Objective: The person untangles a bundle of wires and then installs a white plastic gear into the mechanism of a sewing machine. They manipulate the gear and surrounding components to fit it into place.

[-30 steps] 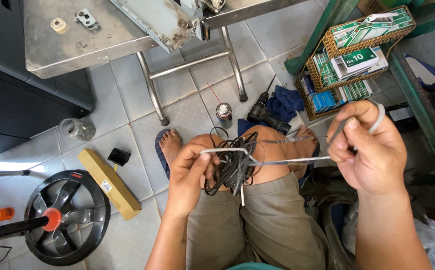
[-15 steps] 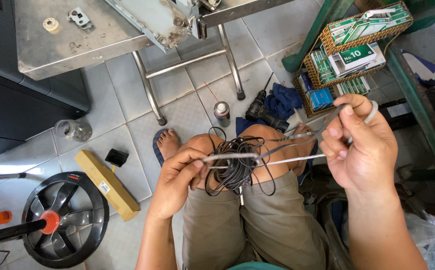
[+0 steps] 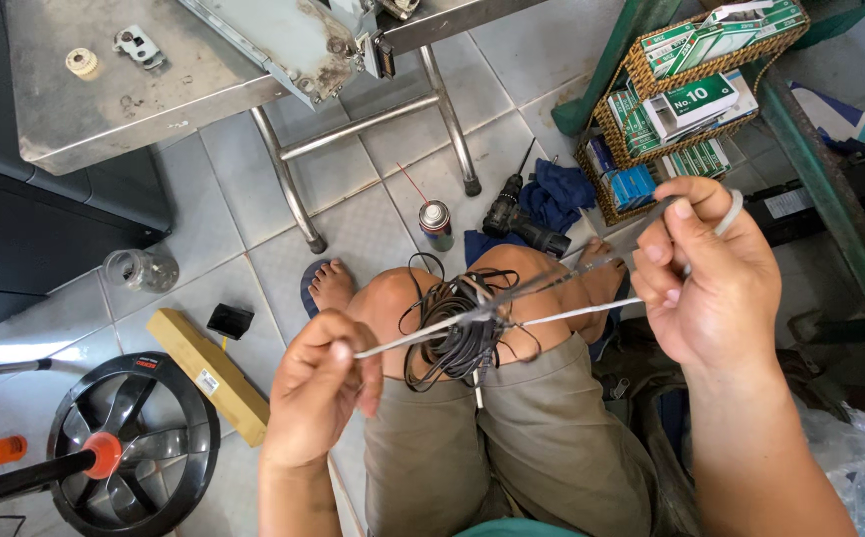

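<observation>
The left hand (image 3: pixel 318 383) is closed, thumb and forefinger pinched on the near-left end of a pale cable tie (image 3: pixel 422 336). The right hand (image 3: pixel 716 273) is curled tight around the tie's other end, a white loop showing beside its knuckles; a thin grey tool (image 3: pixel 591 261) runs from those fingers down toward the middle, though I cannot tell just what it is. The tie is a flat, smooth plastic strip, its long axis running from low left up to the right, stretched between the two hands above the person's knees. Where it crosses the lap it passes around a bundle of black cable (image 3: pixel 462 333), thin glossy loops bunched loosely and resting on the knees and the khaki shorts (image 3: pixel 542 438).

Far right, a woven wicker basket (image 3: pixel 616 124) leans against a green metal frame (image 3: pixel 820 169); it holds flat green-and-white boxes (image 3: pixel 701 99) stacked on edge, and small blue boxes (image 3: pixel 631 187) lower down. On the grey tiled floor beyond the knees stand a small spray can (image 3: pixel 436 224) with a thin red straw, a black cordless drill (image 3: pixel 522 221) and a blue rag (image 3: pixel 562 194). To the left lie a long yellow box (image 3: pixel 208 373) with a small white label, a clear glass jar (image 3: pixel 141 268), and a black fan guard (image 3: pixel 129 447) with an orange hub. At the far side stands a scuffed steel table (image 3: pixel 104 89).
</observation>
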